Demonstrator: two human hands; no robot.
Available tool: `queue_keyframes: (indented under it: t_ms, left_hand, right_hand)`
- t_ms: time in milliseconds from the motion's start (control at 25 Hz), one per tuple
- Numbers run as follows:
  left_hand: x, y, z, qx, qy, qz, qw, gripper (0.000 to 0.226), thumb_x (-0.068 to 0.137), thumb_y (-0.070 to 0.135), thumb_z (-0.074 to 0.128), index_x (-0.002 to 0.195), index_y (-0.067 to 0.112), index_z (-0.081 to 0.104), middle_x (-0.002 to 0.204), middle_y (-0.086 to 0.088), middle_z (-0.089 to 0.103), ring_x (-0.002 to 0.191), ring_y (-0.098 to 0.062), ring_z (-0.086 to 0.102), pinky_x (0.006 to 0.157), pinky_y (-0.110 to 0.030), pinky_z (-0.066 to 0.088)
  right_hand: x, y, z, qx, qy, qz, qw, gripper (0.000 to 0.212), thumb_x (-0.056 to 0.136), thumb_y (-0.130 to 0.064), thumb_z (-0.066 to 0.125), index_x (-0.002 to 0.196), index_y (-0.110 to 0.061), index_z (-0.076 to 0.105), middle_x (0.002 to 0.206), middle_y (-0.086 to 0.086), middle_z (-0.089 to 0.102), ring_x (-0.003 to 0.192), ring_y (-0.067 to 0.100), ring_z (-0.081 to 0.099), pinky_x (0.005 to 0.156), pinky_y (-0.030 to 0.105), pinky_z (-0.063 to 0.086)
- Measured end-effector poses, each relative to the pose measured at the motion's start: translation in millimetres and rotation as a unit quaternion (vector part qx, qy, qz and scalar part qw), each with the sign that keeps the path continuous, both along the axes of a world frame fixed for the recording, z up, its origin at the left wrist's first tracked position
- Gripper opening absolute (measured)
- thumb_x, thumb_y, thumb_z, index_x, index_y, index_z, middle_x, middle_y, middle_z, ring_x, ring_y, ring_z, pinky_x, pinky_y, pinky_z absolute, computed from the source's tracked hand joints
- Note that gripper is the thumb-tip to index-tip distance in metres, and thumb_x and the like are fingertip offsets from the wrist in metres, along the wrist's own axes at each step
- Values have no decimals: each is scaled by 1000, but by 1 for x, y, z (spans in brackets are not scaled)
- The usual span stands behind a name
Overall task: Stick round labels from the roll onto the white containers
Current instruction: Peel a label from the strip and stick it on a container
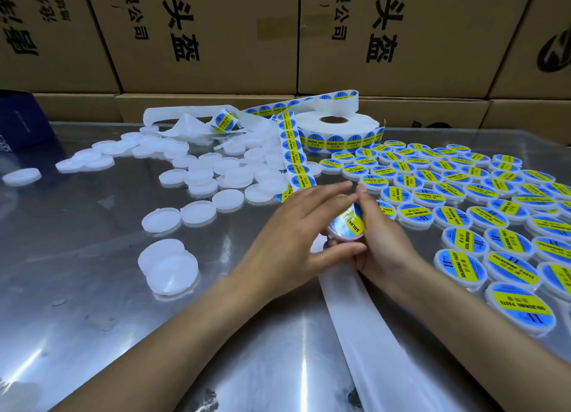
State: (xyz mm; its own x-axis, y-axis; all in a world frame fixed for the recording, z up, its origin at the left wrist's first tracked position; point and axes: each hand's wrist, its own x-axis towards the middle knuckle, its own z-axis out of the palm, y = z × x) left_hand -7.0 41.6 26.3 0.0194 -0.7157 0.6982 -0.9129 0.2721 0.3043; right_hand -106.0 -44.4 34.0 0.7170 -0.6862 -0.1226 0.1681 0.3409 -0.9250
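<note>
Between both hands, above the metal table (92, 288), is a small round white container (346, 226) with a blue and yellow label on its top. My left hand (287, 241) has its fingers stretched over the label and its thumb under the container. My right hand (380, 241) grips the container's right side. The label roll (336, 130) lies at the back. Its strip of labels (293, 152) runs down to my hands. Bare backing paper (355, 319) trails toward the front edge. Several unlabelled white containers (197, 177) lie at the left. Several labelled ones (463, 207) fill the right.
Stacked brown cardboard boxes (216, 41) form a wall behind the table. Crumpled used backing paper (191, 124) lies at the back centre-left. A dark blue object (24, 127) sits at the far left edge. A short stack of white containers (170, 266) stands near my left forearm.
</note>
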Motion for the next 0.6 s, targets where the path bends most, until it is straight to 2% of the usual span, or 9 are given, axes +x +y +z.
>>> queue_keyframes:
  t_ms: [80,200,320,440,520,560,600]
  left_hand:
    - [1,-1,0,4,-43,3,999,44,84,29,64,124,10,61,134,-2,55,130,-21,46,109,-36,30]
    - [1,-1,0,-65,-105,0,992,27,83,13,67,109,9,70,119,-5,66,119,-28,57,102,-45,39]
    - [1,0,-1,-133,-134,2,982,21,76,1,71,94,10,76,105,-5,72,100,-23,68,90,-41,52]
    - [5,3,-2,-153,-170,1,973,12,76,4,74,83,13,78,89,-1,75,82,-18,71,76,-34,56]
    - [12,4,3,-130,-201,33,970,6,79,11,74,81,16,77,80,2,73,74,-20,69,67,-29,54]
    - [14,5,7,-74,-197,69,975,6,83,19,71,85,18,76,84,2,73,79,-21,67,68,-30,52]
    - [16,6,10,19,-179,125,976,16,88,30,64,95,20,74,97,3,71,91,-23,65,76,-33,50]
  right_hand:
    - [0,-1,-1,6,3,-5,1000,58,96,-52,35,59,-31,75,57,-2,68,44,8,61,44,21,51]
    - [1,-2,-2,16,4,-5,1000,61,96,-53,34,57,-29,75,55,-4,65,39,4,51,47,19,52]
    - [2,-3,-5,-7,28,-21,999,62,95,-55,36,55,-28,74,55,-6,67,43,2,57,49,19,52]
    - [0,-8,-6,-59,80,-60,993,57,92,-60,38,58,-30,73,61,-2,69,49,8,63,52,25,49]
    - [-5,-19,-5,-75,105,-97,987,55,92,-57,41,63,-20,70,52,0,65,39,9,55,45,23,46]
    - [-8,-26,-4,-88,126,-106,983,48,92,-54,44,70,-18,67,49,0,63,36,8,52,41,20,45]
    - [-10,-32,-4,-112,157,-101,976,37,93,-48,48,82,-17,66,48,-1,63,35,6,51,39,18,44]
